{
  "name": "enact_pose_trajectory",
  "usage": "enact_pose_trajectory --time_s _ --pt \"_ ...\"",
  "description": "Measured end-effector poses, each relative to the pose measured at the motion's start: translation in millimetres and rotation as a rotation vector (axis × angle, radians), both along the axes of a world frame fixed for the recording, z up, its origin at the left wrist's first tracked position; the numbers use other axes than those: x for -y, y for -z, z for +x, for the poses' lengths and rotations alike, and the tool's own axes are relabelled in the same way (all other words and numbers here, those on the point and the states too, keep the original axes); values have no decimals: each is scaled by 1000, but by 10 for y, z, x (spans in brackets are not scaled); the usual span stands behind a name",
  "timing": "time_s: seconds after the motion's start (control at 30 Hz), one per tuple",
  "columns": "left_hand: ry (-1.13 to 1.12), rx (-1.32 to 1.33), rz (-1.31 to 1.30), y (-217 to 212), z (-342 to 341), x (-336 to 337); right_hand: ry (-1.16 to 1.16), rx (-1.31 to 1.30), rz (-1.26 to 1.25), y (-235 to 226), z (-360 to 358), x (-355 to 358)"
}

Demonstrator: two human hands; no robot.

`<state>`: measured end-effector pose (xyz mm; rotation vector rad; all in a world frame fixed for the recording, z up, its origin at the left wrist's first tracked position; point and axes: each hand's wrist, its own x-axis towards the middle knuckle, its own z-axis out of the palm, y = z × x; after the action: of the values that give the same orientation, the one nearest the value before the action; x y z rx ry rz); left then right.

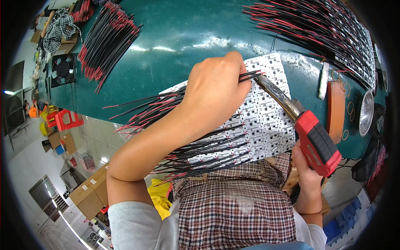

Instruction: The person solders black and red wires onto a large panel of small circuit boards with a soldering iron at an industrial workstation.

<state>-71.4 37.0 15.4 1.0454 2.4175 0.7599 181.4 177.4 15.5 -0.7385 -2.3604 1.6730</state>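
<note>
A white circuit board panel (pixel 271 129) with rows of small components lies at the table's front edge, against my checked apron. Black wires with red ends (pixel 216 146) stick out from its left part. My left hand (pixel 218 87) is closed over the panel and pinches black wires (pixel 252 75) between thumb and fingers, their ends pointing right. Around the handle of a red and black soldering gun (pixel 314 141) my right hand (pixel 306 171) is wrapped. The gun's metal tip reaches up-left to the ends of the pinched wires; whether it touches them I cannot tell.
On the green table (pixel 187 29), a bundle of black-red wires (pixel 108 46) lies far left. More wires (pixel 308 29) cover boards far right. A silver bar (pixel 323 80), an orange block (pixel 336 106), rubber bands and a metal bowl (pixel 366 113) lie at right. A black fan (pixel 63 70) stands left.
</note>
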Motion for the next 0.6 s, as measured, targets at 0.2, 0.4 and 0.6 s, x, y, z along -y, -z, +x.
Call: enact_pose_trajectory --time_s 0.2,0.4,0.6 --pt "-8 17 -3 8 0 0 116 71 -51 -18 -31 40" --pt "-12 41 -13 -16 12 6 14 -1 48 -11 43 11" --pt "-5 -19 -14 -11 -15 8 130 35 -45 -64 2 78"
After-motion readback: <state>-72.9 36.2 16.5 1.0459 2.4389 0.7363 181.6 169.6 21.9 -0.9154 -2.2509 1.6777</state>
